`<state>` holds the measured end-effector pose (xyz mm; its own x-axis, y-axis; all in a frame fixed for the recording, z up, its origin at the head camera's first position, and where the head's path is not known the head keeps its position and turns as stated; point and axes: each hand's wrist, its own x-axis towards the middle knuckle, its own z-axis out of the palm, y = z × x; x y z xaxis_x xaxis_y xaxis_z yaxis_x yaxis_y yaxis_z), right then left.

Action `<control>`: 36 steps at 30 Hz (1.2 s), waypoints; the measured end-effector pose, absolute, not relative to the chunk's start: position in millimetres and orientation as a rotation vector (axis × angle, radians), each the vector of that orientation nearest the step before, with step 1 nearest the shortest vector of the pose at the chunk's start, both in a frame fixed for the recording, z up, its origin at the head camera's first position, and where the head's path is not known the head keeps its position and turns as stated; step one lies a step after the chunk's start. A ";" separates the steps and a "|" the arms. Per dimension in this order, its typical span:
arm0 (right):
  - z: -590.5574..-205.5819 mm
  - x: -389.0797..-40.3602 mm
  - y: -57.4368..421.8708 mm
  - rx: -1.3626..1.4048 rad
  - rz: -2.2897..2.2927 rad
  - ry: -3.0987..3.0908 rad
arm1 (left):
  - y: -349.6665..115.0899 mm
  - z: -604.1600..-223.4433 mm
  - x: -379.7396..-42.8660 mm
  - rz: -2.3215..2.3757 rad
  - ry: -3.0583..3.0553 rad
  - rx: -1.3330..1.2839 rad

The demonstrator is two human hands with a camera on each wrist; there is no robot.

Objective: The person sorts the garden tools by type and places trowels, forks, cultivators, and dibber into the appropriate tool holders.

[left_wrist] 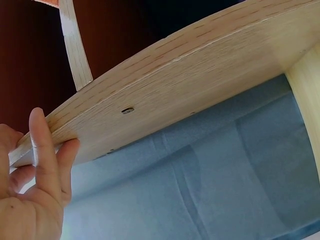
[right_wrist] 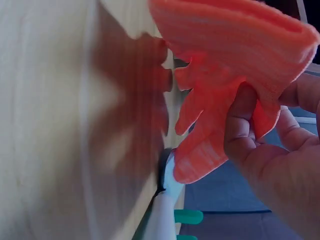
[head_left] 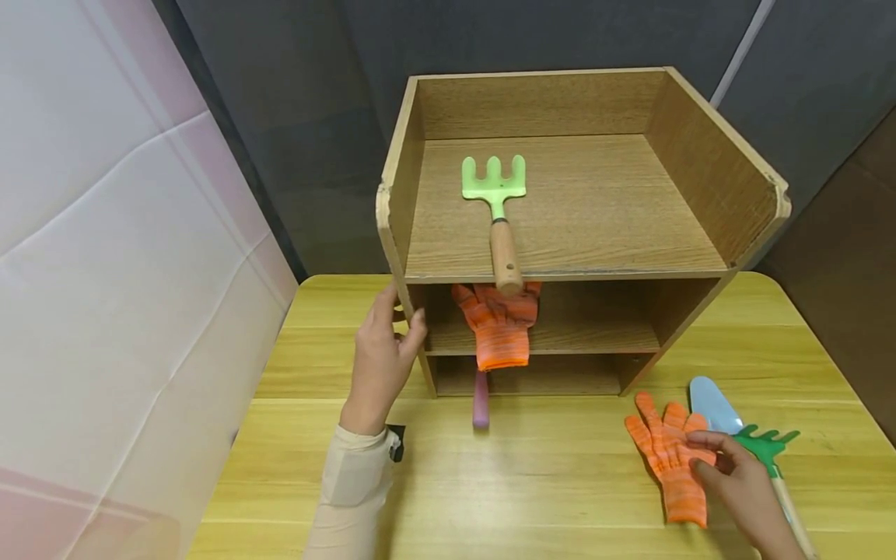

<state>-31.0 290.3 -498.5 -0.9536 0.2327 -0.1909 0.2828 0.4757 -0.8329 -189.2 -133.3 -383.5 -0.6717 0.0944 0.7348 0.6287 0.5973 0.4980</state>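
My left hand (head_left: 381,350) grips the left side panel of a wooden shelf unit (head_left: 560,210), thumb on the front edge and fingers on the outer side. In the left wrist view, the fingers (left_wrist: 45,160) lie along the panel's edge. Down at the right, my right hand (head_left: 745,486) pinches an orange glove (head_left: 675,459) between thumb and fingers. The right wrist view shows this glove (right_wrist: 215,100) raised over the tabletop, its cuff upward. Beside it lie a light-blue trowel (head_left: 714,404) and a green rake (head_left: 766,447), whose pale handle is partly behind the right hand.
A light-green hand fork (head_left: 494,187) with a wooden handle lies on the unit's top. Another orange glove (head_left: 502,330) hangs over the middle shelf's front edge. Below, a pink handle (head_left: 481,400) sticks out of the lowest compartment. Dark fabric (head_left: 294,140) stands behind the table.
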 end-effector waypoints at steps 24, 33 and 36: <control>-444.8 -37.2 268.0 0.122 -1.584 2.790 | -133.8 -383.8 -188.5 -1.005 -2.174 -0.552; -416.0 -36.0 251.8 -0.247 -1.930 2.705 | -133.2 -384.8 -189.6 -1.009 -2.170 -0.550; -407.4 -36.4 247.6 -0.386 -2.065 2.607 | -133.2 -385.1 -189.7 -1.016 -2.168 -0.547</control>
